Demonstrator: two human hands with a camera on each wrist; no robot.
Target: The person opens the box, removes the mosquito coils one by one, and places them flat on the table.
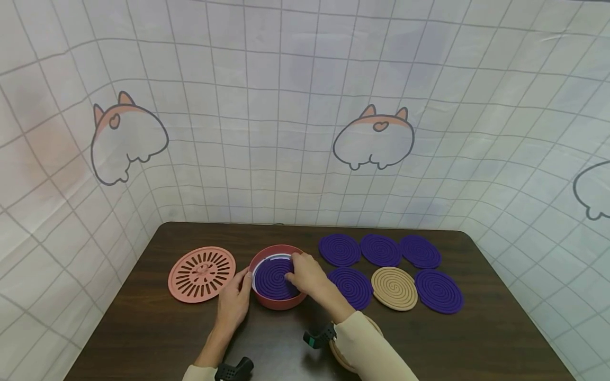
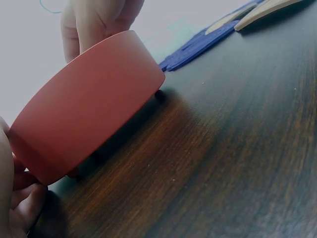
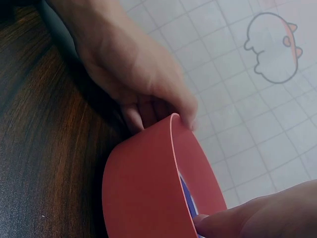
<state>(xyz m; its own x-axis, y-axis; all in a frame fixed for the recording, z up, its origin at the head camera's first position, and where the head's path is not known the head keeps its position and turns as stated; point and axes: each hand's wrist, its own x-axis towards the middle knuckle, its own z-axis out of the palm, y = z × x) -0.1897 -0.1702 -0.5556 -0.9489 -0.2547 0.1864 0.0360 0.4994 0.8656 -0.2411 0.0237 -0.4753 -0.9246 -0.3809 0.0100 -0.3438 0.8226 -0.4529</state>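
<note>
A round red mosquito coil holder (image 1: 280, 305) stands on the table with a purple mosquito coil (image 1: 271, 280) inside it, over a white inner ring. My left hand (image 1: 234, 301) grips the holder's left side, thumb at the rim; its other fingers show along the wall and underside in the right and left wrist views. Reaching in over the right side, my right hand (image 1: 308, 274) pinches the coil near its right edge, which the hand partly hides. In the right wrist view, a digit of it touches the coil's edge (image 3: 187, 196) inside the wall.
The slotted pink lid (image 1: 190, 280) lies left of the holder. To the right lie several purple coils (image 1: 339, 250) and a tan coil (image 1: 394, 288) in two rows. Another tan coil (image 1: 340, 360) is mostly hidden under my right forearm. A grid-patterned cloth (image 1: 267, 132) hangs behind the table.
</note>
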